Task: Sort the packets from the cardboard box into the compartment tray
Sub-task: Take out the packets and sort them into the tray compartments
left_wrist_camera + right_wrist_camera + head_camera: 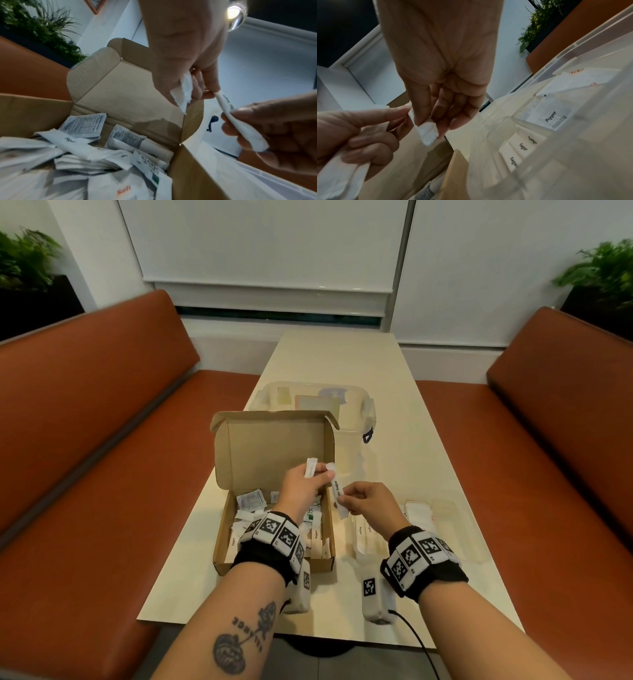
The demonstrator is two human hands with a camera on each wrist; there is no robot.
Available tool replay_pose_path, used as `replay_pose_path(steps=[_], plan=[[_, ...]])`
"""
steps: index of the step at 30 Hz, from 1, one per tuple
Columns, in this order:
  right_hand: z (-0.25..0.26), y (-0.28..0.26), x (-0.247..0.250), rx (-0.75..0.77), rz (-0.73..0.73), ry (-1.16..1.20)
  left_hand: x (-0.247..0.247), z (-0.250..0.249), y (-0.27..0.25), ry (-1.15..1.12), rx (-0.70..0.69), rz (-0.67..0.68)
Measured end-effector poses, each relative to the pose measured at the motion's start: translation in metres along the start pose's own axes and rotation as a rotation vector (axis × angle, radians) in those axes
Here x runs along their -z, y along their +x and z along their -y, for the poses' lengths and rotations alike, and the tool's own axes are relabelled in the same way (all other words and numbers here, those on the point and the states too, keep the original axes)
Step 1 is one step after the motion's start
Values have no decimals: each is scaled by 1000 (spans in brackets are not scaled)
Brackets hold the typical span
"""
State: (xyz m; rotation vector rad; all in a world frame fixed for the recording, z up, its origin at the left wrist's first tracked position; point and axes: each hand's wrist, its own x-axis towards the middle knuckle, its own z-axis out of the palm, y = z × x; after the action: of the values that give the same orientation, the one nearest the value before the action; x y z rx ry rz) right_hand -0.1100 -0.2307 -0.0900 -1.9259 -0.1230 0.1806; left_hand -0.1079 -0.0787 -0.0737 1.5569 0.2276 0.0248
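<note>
Our two forearms reach in from the near edge of the tabletop [394, 392], each wrist wrapped in a black band with square markers. We hold our left hand [301, 484] above the open cardboard box [222, 529], its fingers curled round a small white packet [310, 468] whose far end sticks up past the knuckles, while its thumb and forefinger also pinch the top of a sugar stick [338, 490]. Our right hand [371, 501] pinches the lower end of that same stick between thumb and fingertips, the other fingers curled in. It is a slim white paper tube with black lettering reading "Sugar" along its length; its long axis runs nearly upright, tilted slightly, top end toward the far left and bottom end toward the near right, hanging in the air just over the box's right wall. White packets lie jumbled inside the box. To the right, the clear compartment tray [573, 155] sits on the tabletop with sugar sticks lined up in one compartment and a pepper packet [551, 116] in another.
</note>
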Motion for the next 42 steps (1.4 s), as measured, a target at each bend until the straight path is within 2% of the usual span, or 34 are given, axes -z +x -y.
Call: replay_pose_path(steps=[3,6,10,13,18,23,28,32,36,42], plan=[[-1,0,4,9,-62,44,-2,2,-3,70,68,68],[-1,3,10,-3,-165,108,-4,5,-5,175,152,222],[-3,3,18,-38,-163,155,-9,6,-6,222,74,298],[-1,3,23,-47,-168,175,-13,2,-5,319,-5,304],[2,2,40,-57,-170,307,-12,-1,0,457,-19,310],[-2,-4,47,-82,-24,272,-15,1,2,291,-39,158],[-1,-11,45,-122,47,48,-25,0,1,342,-81,221],[-5,-10,46,-167,-28,-58,-31,6,0,363,-75,170],[-18,-4,45,-266,-154,-193,-32,21,-2,525,-31,143],[-28,3,17,-381,-110,-196,-34,30,-4,615,5,210]])
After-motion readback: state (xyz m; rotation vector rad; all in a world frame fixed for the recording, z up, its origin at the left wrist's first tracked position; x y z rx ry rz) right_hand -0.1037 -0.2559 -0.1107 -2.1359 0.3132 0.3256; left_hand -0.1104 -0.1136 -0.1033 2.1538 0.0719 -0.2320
